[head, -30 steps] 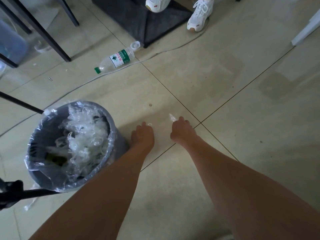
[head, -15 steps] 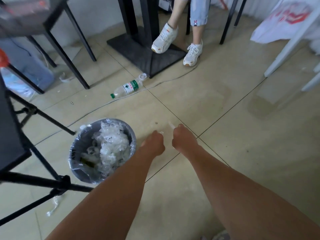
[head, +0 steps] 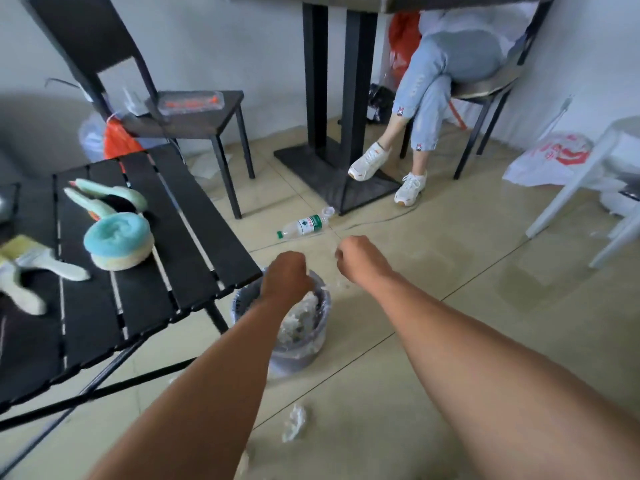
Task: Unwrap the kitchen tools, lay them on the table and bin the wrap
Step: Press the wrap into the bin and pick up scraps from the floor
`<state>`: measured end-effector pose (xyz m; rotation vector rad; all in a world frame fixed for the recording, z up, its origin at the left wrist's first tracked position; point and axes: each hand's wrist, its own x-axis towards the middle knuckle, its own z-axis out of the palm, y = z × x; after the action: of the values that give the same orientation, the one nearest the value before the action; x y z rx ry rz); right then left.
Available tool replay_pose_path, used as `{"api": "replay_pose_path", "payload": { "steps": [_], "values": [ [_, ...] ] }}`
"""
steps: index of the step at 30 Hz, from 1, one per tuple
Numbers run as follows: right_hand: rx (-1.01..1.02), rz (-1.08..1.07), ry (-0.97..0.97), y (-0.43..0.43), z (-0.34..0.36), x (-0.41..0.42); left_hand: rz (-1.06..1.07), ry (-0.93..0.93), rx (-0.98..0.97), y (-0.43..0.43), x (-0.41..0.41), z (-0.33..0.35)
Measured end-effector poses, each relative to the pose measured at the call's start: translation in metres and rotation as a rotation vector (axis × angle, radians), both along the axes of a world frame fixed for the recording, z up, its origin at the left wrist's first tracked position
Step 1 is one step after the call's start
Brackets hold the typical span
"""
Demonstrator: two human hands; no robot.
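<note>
Risen from floor: your left hand [head: 285, 275] over bin [head: 304, 356], right hand [head: 360, 258] beside; both curled, contents unclear. Step: binning wrap [head: 301, 318]. Next: release.

Left hand [head: 285, 275]: up off the floor, now over the bin [head: 304, 355]. Right hand [head: 360, 258]: likewise raised. Table [head: 194, 230] bearing tools [head: 119, 240]: newly in view.
</note>
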<state>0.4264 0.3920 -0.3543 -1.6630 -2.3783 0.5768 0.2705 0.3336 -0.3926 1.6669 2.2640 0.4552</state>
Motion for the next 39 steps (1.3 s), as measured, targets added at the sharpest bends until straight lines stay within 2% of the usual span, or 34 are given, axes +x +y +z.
{"api": "replay_pose_path", "payload": {
  "steps": [5,8,11,14,16,21,26,31,34,39],
  "values": [
    [-0.106,0.089,0.026,-0.03,-0.004,-0.046,0.022,-0.059,-0.067,-0.051,-0.049,-0.011],
    [-0.214,0.178,-0.12,-0.044,-0.023,-0.059,-0.071,-0.001,-0.172,-0.06,-0.056,-0.025],
    [-0.304,0.241,-0.25,-0.052,-0.047,-0.06,-0.075,0.08,-0.345,-0.058,-0.056,-0.046],
    [-0.349,0.314,-0.267,-0.052,-0.064,-0.057,-0.045,0.145,-0.43,-0.058,-0.056,-0.067],
    [-0.37,0.352,-0.276,-0.052,-0.078,-0.058,-0.044,0.119,-0.474,-0.057,-0.055,-0.079],
    [-0.405,0.288,-0.237,-0.056,-0.116,-0.064,-0.143,0.108,-0.542,-0.055,-0.053,-0.103],
    [-0.322,0.276,-0.262,-0.052,-0.142,-0.076,-0.155,0.204,-0.502,-0.05,-0.045,-0.113],
    [-0.286,0.29,-0.416,-0.052,-0.162,-0.091,-0.253,0.109,-0.534,-0.04,-0.04,-0.118],
    [-0.227,0.299,-0.503,-0.05,-0.169,-0.096,-0.213,0.121,-0.558,-0.036,-0.04,-0.118],
    [-0.205,0.342,-0.431,-0.049,-0.153,-0.082,-0.18,0.121,-0.514,-0.039,-0.045,-0.127]
  ]
}}
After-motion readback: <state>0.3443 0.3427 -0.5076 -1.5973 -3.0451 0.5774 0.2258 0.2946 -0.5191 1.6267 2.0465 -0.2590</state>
